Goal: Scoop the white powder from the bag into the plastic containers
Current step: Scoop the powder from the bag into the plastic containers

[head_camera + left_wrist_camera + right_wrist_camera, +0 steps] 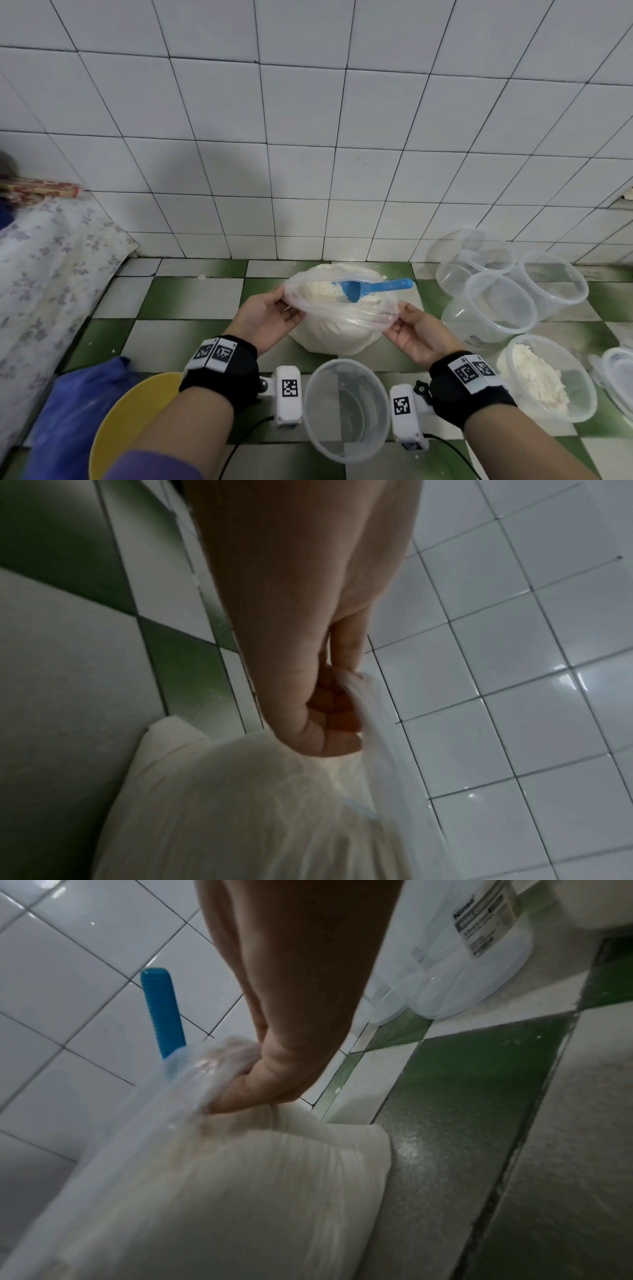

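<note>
The person's left hand (265, 317) and right hand (419, 334) each pinch the rim of a clear plastic bag of white powder (337, 330), which sits on the green-and-white checked tiled counter (164, 325). The left fingers (337, 710) are curled round a fold of plastic at the bag's left edge; the right fingers (246, 1085) are curled into the film at its right edge, and the mouth is stretched open between them. A blue plastic scoop (368, 289) lies in the powder just beyond the fingers, its ribbed handle reaching past the right rim. An empty clear round plastic container (346, 409) stands between the wrists, nearer the person than the fingers. To the right of the right fingers stands a clear container partly filled with powder (544, 377), with empty clear containers (493, 305) grouped beyond it.
</note>
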Demonstrator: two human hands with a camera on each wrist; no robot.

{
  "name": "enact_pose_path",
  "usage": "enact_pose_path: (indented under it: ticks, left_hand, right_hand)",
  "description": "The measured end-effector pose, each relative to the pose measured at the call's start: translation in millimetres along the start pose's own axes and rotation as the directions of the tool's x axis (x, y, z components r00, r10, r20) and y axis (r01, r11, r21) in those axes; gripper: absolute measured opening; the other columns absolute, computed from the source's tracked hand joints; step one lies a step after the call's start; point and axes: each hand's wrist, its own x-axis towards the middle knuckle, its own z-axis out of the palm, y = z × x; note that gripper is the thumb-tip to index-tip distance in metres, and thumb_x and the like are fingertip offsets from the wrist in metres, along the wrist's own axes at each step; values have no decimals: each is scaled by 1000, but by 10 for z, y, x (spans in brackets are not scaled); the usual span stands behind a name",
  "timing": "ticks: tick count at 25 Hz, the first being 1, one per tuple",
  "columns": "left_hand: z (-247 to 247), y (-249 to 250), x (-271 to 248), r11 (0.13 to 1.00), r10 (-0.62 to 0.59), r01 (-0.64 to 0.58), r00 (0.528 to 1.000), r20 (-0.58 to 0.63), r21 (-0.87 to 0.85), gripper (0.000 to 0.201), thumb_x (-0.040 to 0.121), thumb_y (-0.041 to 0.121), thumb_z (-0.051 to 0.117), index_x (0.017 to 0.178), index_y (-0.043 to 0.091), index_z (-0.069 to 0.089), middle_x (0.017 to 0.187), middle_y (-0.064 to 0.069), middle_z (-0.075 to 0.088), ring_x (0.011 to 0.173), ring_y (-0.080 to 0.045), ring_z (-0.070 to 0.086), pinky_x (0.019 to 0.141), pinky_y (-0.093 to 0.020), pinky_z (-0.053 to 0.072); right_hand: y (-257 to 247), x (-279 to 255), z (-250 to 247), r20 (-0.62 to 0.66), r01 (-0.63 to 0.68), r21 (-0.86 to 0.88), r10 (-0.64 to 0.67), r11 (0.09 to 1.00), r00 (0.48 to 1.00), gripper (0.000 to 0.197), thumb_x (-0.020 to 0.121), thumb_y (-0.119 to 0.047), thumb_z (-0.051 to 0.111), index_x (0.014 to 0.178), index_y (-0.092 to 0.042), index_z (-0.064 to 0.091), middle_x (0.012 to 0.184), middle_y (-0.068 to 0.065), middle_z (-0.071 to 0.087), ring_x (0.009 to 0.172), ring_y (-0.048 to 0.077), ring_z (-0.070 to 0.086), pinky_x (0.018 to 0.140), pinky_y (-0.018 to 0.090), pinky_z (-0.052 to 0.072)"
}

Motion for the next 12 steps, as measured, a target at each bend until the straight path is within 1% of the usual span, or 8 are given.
enact_pose_path:
  ticks: [2,4,6,7,8,9,11,12]
  left_hand:
    - [19,-53,3,999,-21,21,1000,14,-41,28,101,13,40,115,-3,58,106,-17,67,100,-28,61,85,-41,55]
    - [16,-108,8,999,-45,46,998,52,-21,32,100,13,39,119,-4,58,112,-18,68,106,-30,62,87,-40,56]
    - [-8,-130,22,997,-71,68,994,85,27,37,101,15,36,128,-4,54,126,-21,62,121,-33,55,101,-43,47]
    - [-22,-125,33,996,-72,67,994,83,60,38,102,16,36,130,-3,53,131,-21,59,125,-33,53,104,-44,44]
    - [-32,-109,44,993,-60,52,995,77,109,38,103,16,35,130,-3,52,131,-22,58,123,-34,53,103,-44,44]
    - [-33,-84,52,985,-40,27,997,70,168,35,103,16,35,126,-2,54,127,-22,60,117,-33,57,97,-43,49]
    - [2,-27,45,959,22,-33,999,42,281,22,104,14,35,107,3,54,110,-18,64,97,-28,63,78,-37,58]
    - [16,-4,40,937,57,-64,998,31,344,16,104,14,35,101,8,50,104,-14,63,91,-25,62,72,-35,59]
  right_hand:
    - [35,29,-30,22,-11,-69,13,998,1000,25,101,-1,29,103,4,54,93,23,71,78,28,72,62,35,59]
    - [68,61,-66,33,-32,-116,36,993,999,25,100,1,29,102,3,54,96,22,70,78,28,71,62,35,59]
    - [68,72,-88,41,-44,-129,49,991,998,26,99,2,29,111,5,52,102,24,68,82,31,70,64,37,60]
    - [59,77,-90,48,-41,-133,48,990,998,27,99,1,29,115,6,51,105,25,67,84,32,70,65,39,60]
    - [37,77,-82,54,-30,-134,37,990,998,28,100,-1,29,116,6,50,107,26,67,86,33,70,66,40,60]
    - [8,84,-73,61,-9,-139,18,990,998,28,100,-3,29,115,6,51,108,25,66,88,33,69,67,42,60]
    - [-60,89,-37,107,51,-180,-32,982,994,29,100,-7,32,119,2,52,116,24,64,98,34,66,78,47,58]
    - [-88,104,-28,133,87,-220,-58,972,989,29,100,-8,36,123,0,51,120,24,62,104,36,63,85,49,55]
